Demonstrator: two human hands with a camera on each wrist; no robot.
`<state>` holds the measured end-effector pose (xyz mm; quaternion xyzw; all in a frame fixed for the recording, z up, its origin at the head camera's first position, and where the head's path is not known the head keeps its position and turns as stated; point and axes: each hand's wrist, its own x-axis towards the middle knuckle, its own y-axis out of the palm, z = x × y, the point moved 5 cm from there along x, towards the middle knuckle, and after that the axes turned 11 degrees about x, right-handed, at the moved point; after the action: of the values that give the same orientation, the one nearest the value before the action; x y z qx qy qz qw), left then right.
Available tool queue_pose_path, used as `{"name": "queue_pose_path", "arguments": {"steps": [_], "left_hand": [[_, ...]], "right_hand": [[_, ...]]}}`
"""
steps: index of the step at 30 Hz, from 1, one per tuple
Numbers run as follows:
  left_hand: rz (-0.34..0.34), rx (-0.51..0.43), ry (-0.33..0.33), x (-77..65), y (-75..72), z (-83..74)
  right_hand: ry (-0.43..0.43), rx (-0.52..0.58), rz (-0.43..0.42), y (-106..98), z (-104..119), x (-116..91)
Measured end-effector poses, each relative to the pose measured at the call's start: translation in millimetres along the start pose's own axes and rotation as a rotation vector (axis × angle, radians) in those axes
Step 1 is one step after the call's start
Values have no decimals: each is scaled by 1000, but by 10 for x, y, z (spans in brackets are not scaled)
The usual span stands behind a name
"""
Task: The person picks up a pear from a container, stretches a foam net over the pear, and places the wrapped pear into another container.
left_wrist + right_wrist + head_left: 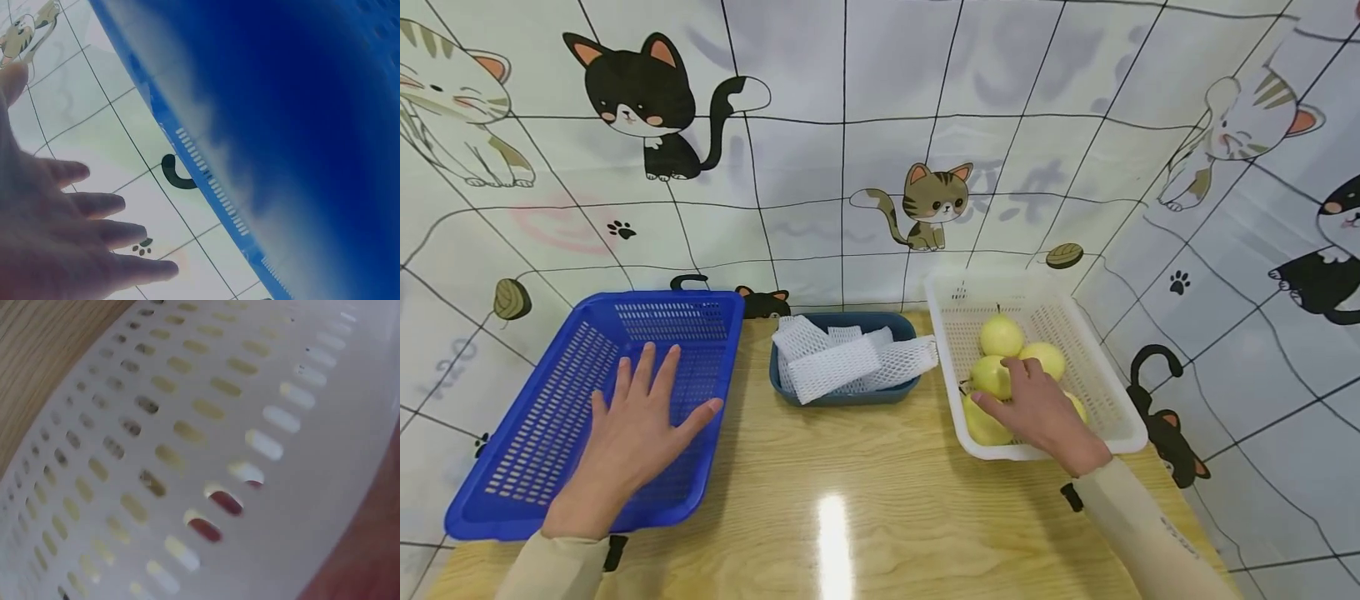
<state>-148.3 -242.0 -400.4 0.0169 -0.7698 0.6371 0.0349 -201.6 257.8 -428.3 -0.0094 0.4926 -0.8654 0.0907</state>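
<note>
My left hand point(636, 429) is spread flat above the blue basket point(718, 417), fingers straight and holding nothing. In the left wrist view the spread left hand point(69, 231) shows beside the blurred blue basket wall point(206, 181). My right hand point(1045, 408) reaches into the white basket point(1105, 375), its thumb and fingers bent around a yellow-green pear point(992, 377). Several other pears lie about it, including one behind point(1001, 335) and one nearer me point(985, 422). In the right wrist view the slotted wall of the white basket point(250, 506) hides most of the hand.
Between the baskets stands a dark blue-green tray point(850, 398) heaped with white foam net sleeves point(835, 367), one hanging over its right edge. Everything rests on a wooden table point(865, 475). A cat-printed cloth point(820, 167) rises behind and at the sides.
</note>
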Motion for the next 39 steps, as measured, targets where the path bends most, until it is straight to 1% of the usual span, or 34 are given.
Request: {"name": "queue_pose_path", "arguments": {"steps": [2,5,11,14,19,24,27,31,35,39], "left_hand": [[-48,-17,16,-2,-38,-47],[-131,-49,56,-19,-101,-152],[-272,-75,140,-118,-190,-480],[-326,-89,177,-164,-200,-633],[-390,-127,232,-191,-163,-826],[-394,-154,250,-193,-58,-945],[-380,-173,248,-195,13,-988],[-332,-198,221,-207,108,-1014],[-277,-228,181,-229,189,-1021],[-263,-248,158,-248,247,-1023]], "right_hand": [[9,11,16,19,19,4],[38,17,66,68,26,6],[53,-18,137,195,23,19],[54,-28,164,239,27,38],[100,-13,219,267,14,58],[149,8,275,300,-29,61],[143,15,286,313,-44,66],[134,37,293,308,-63,63],[135,68,289,248,-71,43],[116,93,246,135,-47,21]]}}
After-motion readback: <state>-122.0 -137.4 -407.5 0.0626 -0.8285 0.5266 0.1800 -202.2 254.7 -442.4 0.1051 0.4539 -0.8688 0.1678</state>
